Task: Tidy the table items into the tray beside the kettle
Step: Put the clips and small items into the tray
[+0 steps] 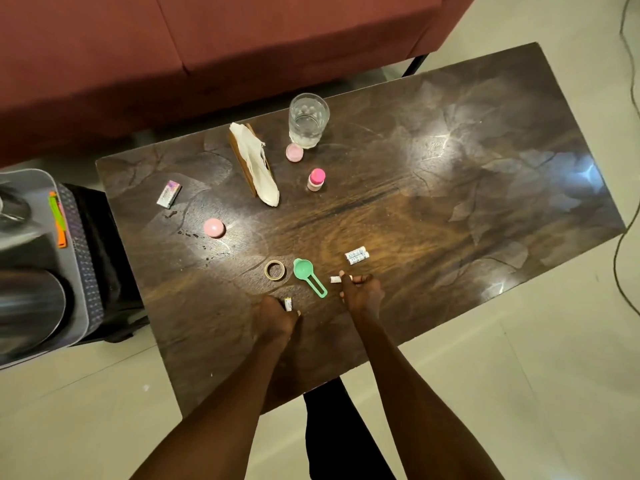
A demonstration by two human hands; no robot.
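On the dark wooden table my left hand grips a small white tube near the front edge. My right hand pinches another small white tube. A pair of white tubes lies just beyond it. Between my hands lie a green measuring scoop and a tape ring. Farther off sit a pink round lid, a small box, a pink-capped bottle and a small pink jar. The grey tray with the steel kettle is at the left.
A drinking glass and a wooden napkin holder with tissue stand at the table's far side. Green and orange pens lie in the tray. A red sofa runs behind the table. A cable trails on the floor at right.
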